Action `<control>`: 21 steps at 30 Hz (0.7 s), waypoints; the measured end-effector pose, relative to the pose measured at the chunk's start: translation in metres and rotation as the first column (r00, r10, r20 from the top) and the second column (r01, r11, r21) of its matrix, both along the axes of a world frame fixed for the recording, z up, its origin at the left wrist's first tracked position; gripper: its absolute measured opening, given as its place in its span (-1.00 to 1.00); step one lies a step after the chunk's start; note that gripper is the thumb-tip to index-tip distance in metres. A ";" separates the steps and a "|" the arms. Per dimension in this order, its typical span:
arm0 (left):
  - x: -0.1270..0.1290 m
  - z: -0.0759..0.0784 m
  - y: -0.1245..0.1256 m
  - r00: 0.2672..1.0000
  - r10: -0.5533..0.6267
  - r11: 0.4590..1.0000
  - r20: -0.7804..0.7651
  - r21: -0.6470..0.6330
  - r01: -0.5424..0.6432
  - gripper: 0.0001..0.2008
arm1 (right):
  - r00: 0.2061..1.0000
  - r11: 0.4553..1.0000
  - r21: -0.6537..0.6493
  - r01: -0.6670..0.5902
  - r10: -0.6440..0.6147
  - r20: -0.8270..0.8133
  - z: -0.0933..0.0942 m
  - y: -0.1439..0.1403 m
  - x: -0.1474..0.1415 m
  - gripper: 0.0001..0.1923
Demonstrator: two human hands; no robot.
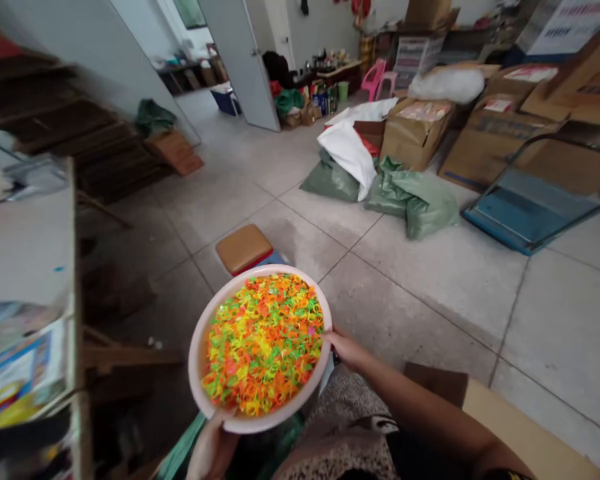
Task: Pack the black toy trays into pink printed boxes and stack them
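Note:
A round, pale pink basin (196, 360) is held up in front of my body. It is heaped with small plastic rings (265, 340) in orange, yellow and green. My left hand (214, 445) grips the basin's near rim at the lower left, thumb over the edge. On the right side, my right hand (344, 348) is closed on the rim, with its thumb on the inner side. The fingers of both hands under the basin are hidden.
Just beyond the basin stands a small stool with a tan cushion (245, 248). A cluttered table (25, 247) runs along the left. Green sacks (410, 200), cardboard boxes (415, 137) and a blue folding chair (525, 207) are on the right. A door (240, 60) stands ajar at the back.

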State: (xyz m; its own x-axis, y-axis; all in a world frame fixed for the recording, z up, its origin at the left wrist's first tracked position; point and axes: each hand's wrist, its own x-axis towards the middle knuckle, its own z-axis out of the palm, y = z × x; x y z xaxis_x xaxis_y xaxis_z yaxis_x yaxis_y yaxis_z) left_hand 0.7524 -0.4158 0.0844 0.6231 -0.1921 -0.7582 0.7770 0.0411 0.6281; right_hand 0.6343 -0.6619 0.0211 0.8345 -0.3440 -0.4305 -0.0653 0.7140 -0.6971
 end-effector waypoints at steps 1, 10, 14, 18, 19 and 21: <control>0.016 -0.006 -0.022 1.000 -0.024 1.000 0.004 -0.017 0.024 -0.22 | 0.999 0.999 0.008 0.051 -0.050 -0.021 -0.003 -0.018 0.012 -0.49; 0.170 -0.052 -0.242 0.972 -0.221 0.967 -0.073 -0.149 0.209 -0.44 | 0.975 0.975 0.043 0.220 -0.219 -0.027 -0.013 -0.227 0.126 -0.41; 0.243 -0.040 -0.345 0.953 -0.302 0.936 -0.028 -0.198 0.291 -0.48 | 0.970 0.970 0.018 0.243 -0.243 0.010 0.011 -0.319 0.180 -0.35; 0.331 -0.036 -0.445 0.933 -0.361 0.917 -0.001 -0.183 0.355 -0.51 | 0.948 0.951 0.049 0.306 -0.309 0.081 0.021 -0.406 0.252 -0.51; 0.355 -0.036 -0.469 0.927 -0.376 0.912 0.002 -0.177 0.370 -0.51 | 0.944 0.948 0.051 0.313 -0.317 0.096 0.020 -0.427 0.275 -0.54; 0.404 -0.035 -0.513 0.916 -0.402 0.904 0.012 -0.154 0.399 -0.52 | 0.936 0.944 0.040 0.327 -0.330 0.126 0.017 -0.470 0.325 -0.50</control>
State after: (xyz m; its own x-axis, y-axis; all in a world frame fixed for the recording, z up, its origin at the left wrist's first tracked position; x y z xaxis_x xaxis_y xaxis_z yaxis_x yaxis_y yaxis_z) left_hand 1.1569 -0.9288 0.0497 0.4553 -0.5350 -0.7117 0.7599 -0.1831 0.6238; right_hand 0.9596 -1.1319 0.0385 0.7252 -0.6015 -0.3350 0.2650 0.6929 -0.6706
